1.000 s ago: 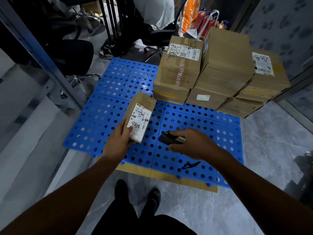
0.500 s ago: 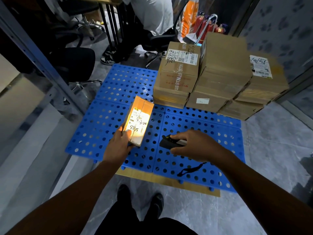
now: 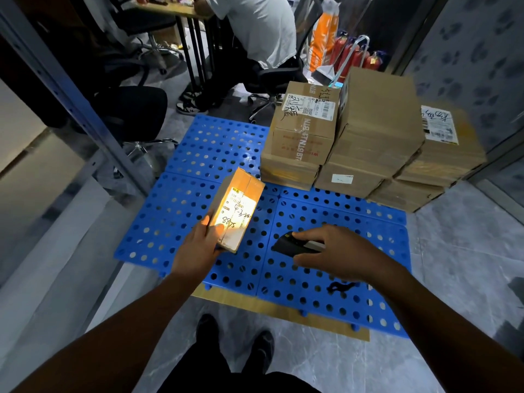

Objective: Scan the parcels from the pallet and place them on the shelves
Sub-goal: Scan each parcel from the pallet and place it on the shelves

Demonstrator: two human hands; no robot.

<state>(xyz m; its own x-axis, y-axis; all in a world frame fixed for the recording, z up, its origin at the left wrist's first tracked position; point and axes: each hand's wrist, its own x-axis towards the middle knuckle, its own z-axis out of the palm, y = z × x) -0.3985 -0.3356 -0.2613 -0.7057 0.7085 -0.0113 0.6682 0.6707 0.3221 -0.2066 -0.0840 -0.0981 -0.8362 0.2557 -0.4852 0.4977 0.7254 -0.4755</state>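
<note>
Above the blue perforated pallet, the left hand grips the lower end of a small, stiff, probably light cardboard parcel, its label lit before the scanner clasped in the right hand; the long sides should give the firmest hold.

near pallet bare; stacked boxes block its far right corner.

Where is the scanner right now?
In the head view, the scanner sits in the right hand over the blue pallet, just right of the small parcel held by the left hand.
</note>
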